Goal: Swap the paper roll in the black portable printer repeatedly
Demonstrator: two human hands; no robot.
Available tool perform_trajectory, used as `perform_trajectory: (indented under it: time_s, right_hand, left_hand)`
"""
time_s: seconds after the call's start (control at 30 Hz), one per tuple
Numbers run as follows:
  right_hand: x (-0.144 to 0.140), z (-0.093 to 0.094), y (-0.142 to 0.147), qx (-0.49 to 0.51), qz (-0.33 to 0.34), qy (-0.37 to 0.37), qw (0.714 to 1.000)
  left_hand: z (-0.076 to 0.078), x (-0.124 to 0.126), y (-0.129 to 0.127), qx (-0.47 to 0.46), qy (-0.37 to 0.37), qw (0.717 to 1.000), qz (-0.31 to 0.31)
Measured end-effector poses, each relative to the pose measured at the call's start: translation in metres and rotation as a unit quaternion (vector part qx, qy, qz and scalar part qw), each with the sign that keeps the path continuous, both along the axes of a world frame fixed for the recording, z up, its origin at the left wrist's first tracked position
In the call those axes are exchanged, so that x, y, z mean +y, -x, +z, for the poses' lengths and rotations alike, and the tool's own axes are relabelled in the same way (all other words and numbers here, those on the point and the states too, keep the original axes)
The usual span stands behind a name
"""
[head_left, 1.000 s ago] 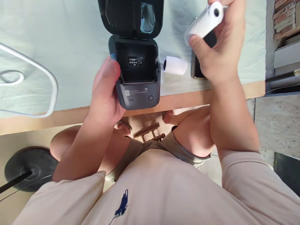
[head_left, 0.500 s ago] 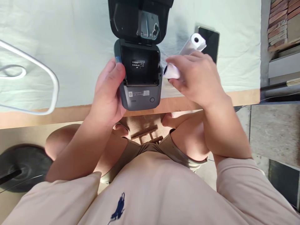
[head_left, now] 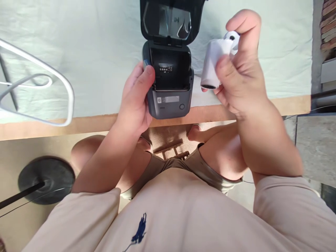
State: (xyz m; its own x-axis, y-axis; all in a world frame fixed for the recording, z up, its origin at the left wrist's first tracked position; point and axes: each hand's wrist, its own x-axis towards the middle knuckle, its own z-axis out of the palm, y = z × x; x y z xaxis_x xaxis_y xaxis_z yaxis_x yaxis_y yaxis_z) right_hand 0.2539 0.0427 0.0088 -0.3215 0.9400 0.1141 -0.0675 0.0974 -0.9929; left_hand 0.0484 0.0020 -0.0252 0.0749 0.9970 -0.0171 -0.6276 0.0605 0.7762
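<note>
A dark grey small printer (head_left: 170,103) stands at the table's near edge with its lid (head_left: 170,21) swung open and its paper bay bare. My left hand (head_left: 135,101) grips the printer's left side, thumb on the bay's rim. Just right of the printer, my right hand (head_left: 241,80) holds a short white paper roll (head_left: 211,63) above the table, one open end pointing down. The end of a second white roll (head_left: 231,36) shows behind my index finger; whether the hand touches it I cannot tell.
A pale green cloth (head_left: 91,52) covers the table, whose wooden edge (head_left: 78,124) runs across. A white wire frame (head_left: 64,92) lies at the left. On the floor at lower left is a black round base (head_left: 47,178). Bricks (head_left: 329,24) are at far right.
My right hand set the long roll down by the phone, took the short roll from beside the printer and lifted it. The view shifted, so the printer appears further right.
</note>
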Motion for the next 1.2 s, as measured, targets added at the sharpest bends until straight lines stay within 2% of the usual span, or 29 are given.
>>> perform_trajectory:
  time_s: [0.13,0.3,0.5,0.57,0.63,0.73,0.8,0.97,1.1,1.2]
  right_hand:
    - [0.000,0.000,0.004,0.026,-0.041,0.028,0.998]
    - [0.004,-0.004,0.002,0.054,-0.015,0.084,0.995]
    - [0.006,-0.005,0.002,0.042,-0.053,0.030,0.997]
    - [0.003,-0.003,0.003,0.057,-0.046,0.027,0.997]
    - [-0.002,0.001,0.005,0.068,-0.044,0.064,0.995]
    - [-0.006,0.008,0.007,0.057,-0.076,0.141,0.985]
    - [-0.006,0.013,0.007,0.048,-0.078,0.164,0.982]
    - [-0.002,0.019,0.006,0.080,0.001,0.224,0.971]
    - [0.000,0.005,0.006,0.082,-0.032,0.175,0.981]
    - [0.001,-0.004,0.004,0.032,-0.058,0.104,0.992]
  left_hand:
    - [-0.001,0.000,0.002,0.002,0.001,1.000,-0.028]
    - [0.001,-0.001,0.001,0.010,-0.003,1.000,-0.020]
    - [0.004,-0.002,0.001,0.014,0.045,0.999,-0.003]
    - [0.006,-0.002,0.001,0.012,0.046,0.999,-0.005]
    - [0.007,-0.003,0.000,0.006,0.050,0.999,-0.008]
    - [0.009,-0.004,-0.001,0.000,0.054,0.999,-0.007]
    - [0.009,-0.004,-0.002,0.006,0.053,0.999,-0.001]
    - [0.009,-0.003,-0.004,0.032,0.061,0.998,0.006]
    - [0.005,-0.001,-0.003,0.026,0.048,0.999,-0.006]
    - [0.002,0.000,-0.001,0.023,0.039,0.999,-0.004]
